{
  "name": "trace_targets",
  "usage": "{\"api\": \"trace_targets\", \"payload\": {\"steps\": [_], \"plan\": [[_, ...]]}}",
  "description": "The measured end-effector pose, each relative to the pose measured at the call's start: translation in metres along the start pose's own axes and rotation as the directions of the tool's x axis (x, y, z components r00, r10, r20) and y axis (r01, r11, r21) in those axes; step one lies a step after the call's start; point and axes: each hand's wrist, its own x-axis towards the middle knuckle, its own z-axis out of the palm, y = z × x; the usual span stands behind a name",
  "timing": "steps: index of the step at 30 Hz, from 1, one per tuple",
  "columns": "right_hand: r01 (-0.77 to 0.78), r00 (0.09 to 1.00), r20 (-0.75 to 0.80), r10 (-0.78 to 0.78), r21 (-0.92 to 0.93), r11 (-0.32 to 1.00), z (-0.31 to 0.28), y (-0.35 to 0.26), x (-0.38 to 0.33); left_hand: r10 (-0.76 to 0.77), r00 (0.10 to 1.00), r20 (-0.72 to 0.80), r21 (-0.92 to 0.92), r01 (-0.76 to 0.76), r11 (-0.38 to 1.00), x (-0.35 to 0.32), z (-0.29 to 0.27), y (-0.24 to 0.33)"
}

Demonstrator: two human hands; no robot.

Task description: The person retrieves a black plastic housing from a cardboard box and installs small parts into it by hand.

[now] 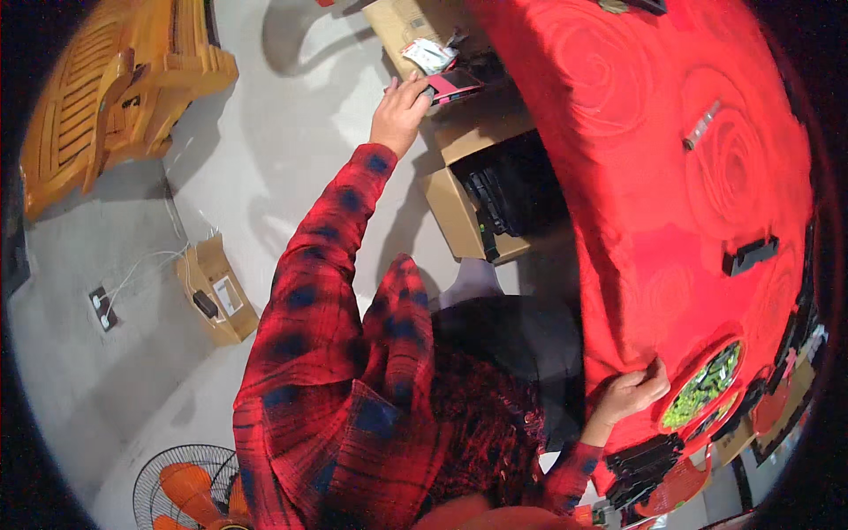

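Out to the far left, my left hand (404, 110) reaches over a cardboard box (395, 26). Its fingers close at the edge of a flat dark thing with a pink rim (453, 85). A white packet (429, 55) lies just beyond them. My right hand (632, 393) rests on the red tablecloth (645, 291) near the table's edge, with its fingers curled and nothing visible in them. Beside it stands a round red-rimmed tray (669, 399) holding many small green and black pieces.
Below the table, an open cardboard box (452, 212) contains black items (499, 190). On the cloth lie a black bracket-like part (750, 255) and a small tube (702, 124). Black strips (642, 468) are stacked near my right forearm. A wooden bench (97, 106) and orange-bladed fan (190, 495) stand left.
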Motion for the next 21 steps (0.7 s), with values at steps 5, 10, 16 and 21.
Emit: {"api": "trace_targets", "payload": {"steps": [5,10,16,21], "plan": [[-0.015,1.0,-0.008,0.014,-0.012,1.0,-0.004,-0.004,0.002,0.074,0.994,0.086,0.086,-0.082,0.993,0.001,0.032,0.003],[-0.043,0.999,-0.002,0.043,0.012,0.999,-0.006,-0.008,0.003,-0.071,0.971,0.227,0.071,0.057,0.996,-0.026,0.05,-0.001],[-0.033,0.999,-0.006,0.033,-0.006,0.999,-0.006,-0.003,0.002,-0.193,0.951,0.241,0.354,0.099,0.93,-0.017,0.075,-0.001],[-0.029,1.0,-0.002,0.029,-0.022,0.999,-0.005,-0.002,0.0,-0.278,0.934,0.225,0.365,0.183,0.913,-0.022,0.086,0.005]]}}
